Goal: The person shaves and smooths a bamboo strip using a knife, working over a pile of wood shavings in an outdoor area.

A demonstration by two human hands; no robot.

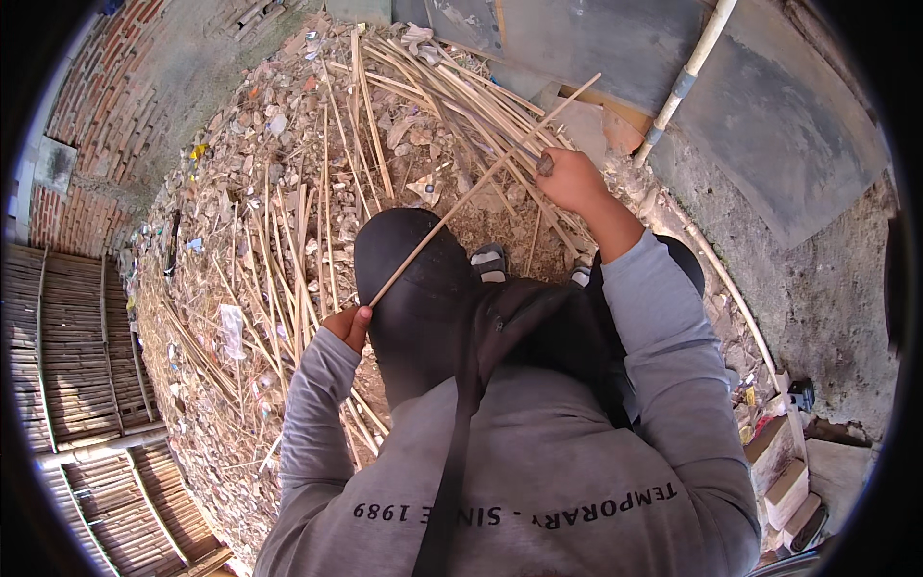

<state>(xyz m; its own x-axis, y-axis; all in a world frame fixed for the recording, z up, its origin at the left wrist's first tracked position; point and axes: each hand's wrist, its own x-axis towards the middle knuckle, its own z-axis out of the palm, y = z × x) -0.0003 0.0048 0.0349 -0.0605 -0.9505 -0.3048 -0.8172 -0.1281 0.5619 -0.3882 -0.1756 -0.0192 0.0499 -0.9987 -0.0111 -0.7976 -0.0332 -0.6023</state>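
A long, thin bamboo strip (444, 223) slants from the lower left to the upper right across my raised knee. My left hand (348, 327) pinches its lower end between thumb and fingers. My right hand (577, 181) is closed around a knife-like tool with a brown, rounded handle end (545, 165). The tool is close to the upper half of the strip; most of it is hidden by my fist, and I cannot tell whether it touches the strip.
Piles of bamboo strips (423, 72) lie ahead, with more strips (300, 255) at the left on littered, stony ground. A pole (685, 82) leans by grey boards (779, 125) at the right. A bamboo slat panel (77, 337) and a brick wall (106, 96) stand left.
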